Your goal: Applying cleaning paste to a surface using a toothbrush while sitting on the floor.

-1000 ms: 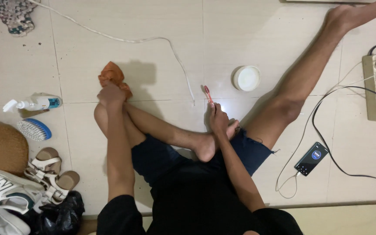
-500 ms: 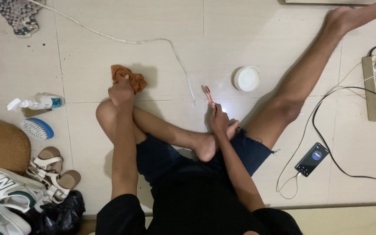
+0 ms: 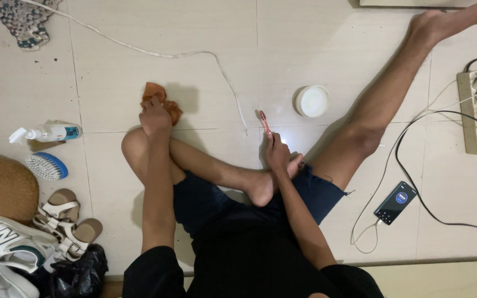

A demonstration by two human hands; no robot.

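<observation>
I sit on a tiled floor with one leg folded and the other stretched out to the right. My left hand [image 3: 155, 117] grips an orange cloth [image 3: 161, 99] pressed against the floor, just beyond my bent knee. My right hand [image 3: 277, 152] holds a pink toothbrush [image 3: 265, 122] upright, its head pointing away from me, close to my folded foot. A round white lidded tub [image 3: 311, 101] sits on the floor a little right of the toothbrush.
A spray bottle [image 3: 45, 133], a blue scrub brush [image 3: 47, 165], sandals [image 3: 67, 221] and white sneakers [image 3: 1, 248] lie at the left. A white cord [image 3: 155, 54] crosses the floor. A phone [image 3: 395, 202] on a cable and a power strip [image 3: 476, 110] are at the right.
My left hand has slid the orange cloth across the floor, a little to the right. The right hand and toothbrush have stayed put.
</observation>
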